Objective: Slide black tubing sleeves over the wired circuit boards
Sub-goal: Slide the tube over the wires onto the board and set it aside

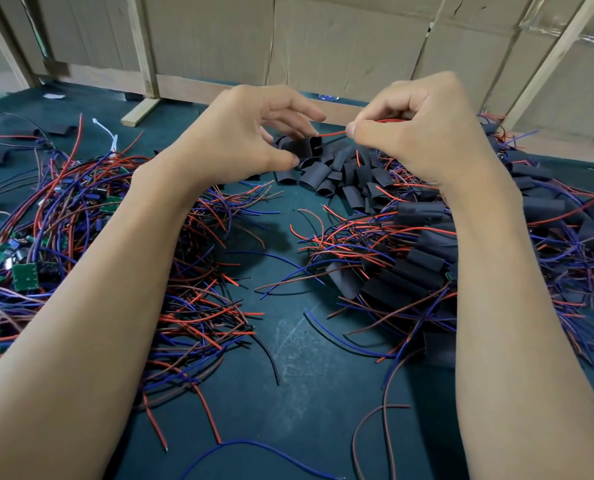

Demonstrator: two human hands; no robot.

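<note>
Green matting [288,393] holds heaps; my left hand [250,133] pinches a black sleeve [306,147] steady, mouth facing my right hand [410,133], which feeds in pinched wires [333,134].

Head view, downward, near hands [323,133]

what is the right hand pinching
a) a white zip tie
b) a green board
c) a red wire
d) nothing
c: the right hand pinches a red wire that runs toward the black sleeve held in the left hand.
</note>
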